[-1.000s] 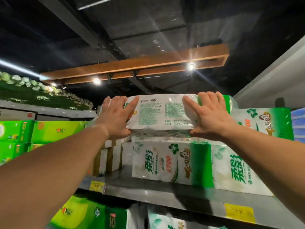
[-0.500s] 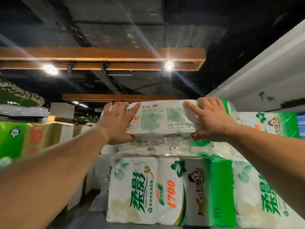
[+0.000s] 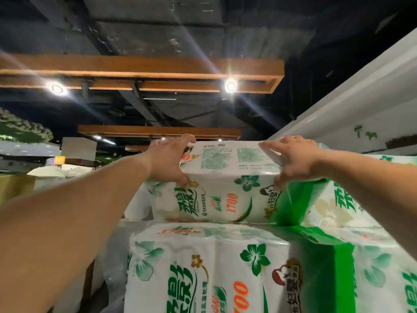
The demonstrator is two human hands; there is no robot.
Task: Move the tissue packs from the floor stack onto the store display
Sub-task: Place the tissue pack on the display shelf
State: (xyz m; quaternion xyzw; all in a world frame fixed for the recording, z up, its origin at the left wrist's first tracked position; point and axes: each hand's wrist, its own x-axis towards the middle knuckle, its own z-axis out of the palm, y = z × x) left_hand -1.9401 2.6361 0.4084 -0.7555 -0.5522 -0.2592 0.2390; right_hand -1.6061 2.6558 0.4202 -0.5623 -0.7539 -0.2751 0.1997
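Note:
A white and green tissue pack (image 3: 228, 188) sits high on the display, on top of another pack (image 3: 221, 267) of the same kind. My left hand (image 3: 168, 160) grips its upper left corner, fingers over the top and thumb on the front face. At the upper right corner my right hand (image 3: 293, 159) grips it the same way. The pack's printed front faces me and its far side is hidden.
More green and white packs (image 3: 352, 206) stand to the right, touching the held one. White packs and cartons (image 3: 54, 175) fill the left. A white wall panel (image 3: 361, 105) rises at the right. Wooden ceiling beams with spotlights (image 3: 230, 86) hang overhead.
The pack has come down onto the top of the stacked pack and its front face now shows. The view has moved closer and higher, and both hands have stayed on the upper corners.

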